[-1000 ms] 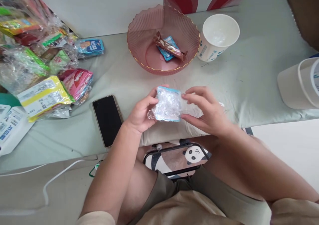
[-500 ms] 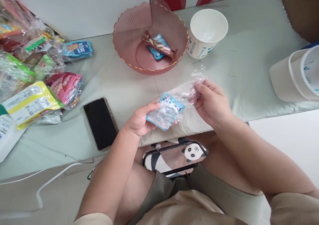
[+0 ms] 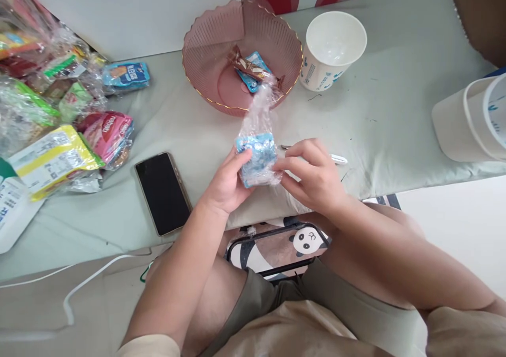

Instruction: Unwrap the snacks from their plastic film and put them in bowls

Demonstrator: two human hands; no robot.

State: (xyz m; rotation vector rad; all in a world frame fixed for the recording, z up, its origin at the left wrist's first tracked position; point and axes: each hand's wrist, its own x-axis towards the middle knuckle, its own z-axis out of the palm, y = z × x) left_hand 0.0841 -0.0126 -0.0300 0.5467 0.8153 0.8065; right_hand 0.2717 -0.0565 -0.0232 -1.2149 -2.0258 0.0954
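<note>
Packet (image 3: pixel 258 155) sits between both hands (image 3: pixel 226 185) (image 3: pixel 315 176), left gripping it, right pinching its wrap (image 3: pixel 258 119).

Slim tool (image 3: pixel 339 159) — middle behind right hand (image 3: pixel 312 175); white tub (image 3: pixel 453 119) — cropped.

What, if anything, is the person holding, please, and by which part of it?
The left hand holds a blue packet in clear plastic by its left edge. The right hand is at the lower right edge; whether it grips cannot be told.
</note>
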